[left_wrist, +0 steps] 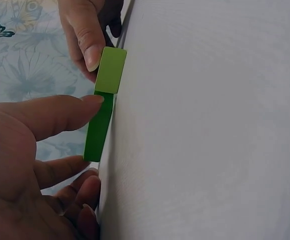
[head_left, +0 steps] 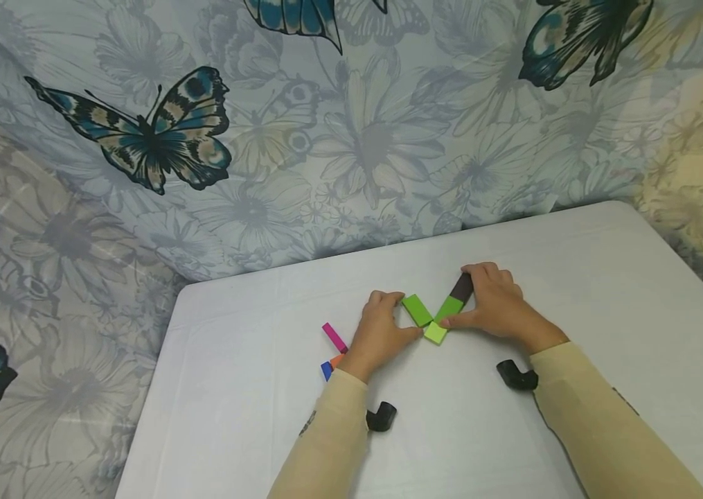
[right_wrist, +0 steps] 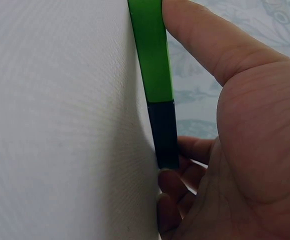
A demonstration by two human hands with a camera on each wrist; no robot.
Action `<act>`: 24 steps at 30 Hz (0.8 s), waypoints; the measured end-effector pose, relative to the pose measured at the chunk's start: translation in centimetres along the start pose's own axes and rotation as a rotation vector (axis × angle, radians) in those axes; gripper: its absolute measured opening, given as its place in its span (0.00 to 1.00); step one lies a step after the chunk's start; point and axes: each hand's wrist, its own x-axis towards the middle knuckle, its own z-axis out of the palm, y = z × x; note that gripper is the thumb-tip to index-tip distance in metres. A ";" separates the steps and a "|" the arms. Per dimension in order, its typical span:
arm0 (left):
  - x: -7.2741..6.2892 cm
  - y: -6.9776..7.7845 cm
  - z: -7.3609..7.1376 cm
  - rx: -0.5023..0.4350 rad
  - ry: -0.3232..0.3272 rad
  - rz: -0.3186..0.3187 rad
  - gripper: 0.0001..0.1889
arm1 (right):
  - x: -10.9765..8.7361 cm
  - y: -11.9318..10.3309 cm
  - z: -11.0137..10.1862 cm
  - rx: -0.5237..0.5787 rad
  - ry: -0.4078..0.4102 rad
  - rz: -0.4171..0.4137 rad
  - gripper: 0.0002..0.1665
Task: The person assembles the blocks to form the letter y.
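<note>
Several coloured blocks lie joined in a Y shape on the white table. At its base is a light green block [head_left: 435,334]. One green block [head_left: 417,310] slants away to the left, another green block [head_left: 449,309] to the right, with a dark block [head_left: 463,287] at its far end. My left hand [head_left: 381,331] holds the left green block between thumb and forefinger, as the left wrist view shows. My right hand [head_left: 499,306] spans the right branch, thumb by the light green block and fingers at the dark block's far end.
Left of my left hand lie a pink stick [head_left: 334,337], an orange block [head_left: 336,361] and a blue block [head_left: 326,371], partly hidden by the hand. Black curved pieces sit at my left wrist [head_left: 382,417] and right wrist [head_left: 517,375]. A butterfly-patterned wall covering [head_left: 376,138] borders the table's far edge.
</note>
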 end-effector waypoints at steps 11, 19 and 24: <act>-0.8 0.0 -1.4 -0.150 0.101 0.080 0.29 | 0.2 -0.2 0.0 -0.016 -0.019 0.022 0.74; -1.5 0.3 -3.5 -0.193 0.201 0.191 0.20 | 0.2 0.3 0.2 -0.008 -0.018 0.019 0.75; -2.1 0.1 -5.7 -0.168 0.247 0.236 0.18 | 0.3 0.4 0.4 -0.005 -0.020 0.019 0.75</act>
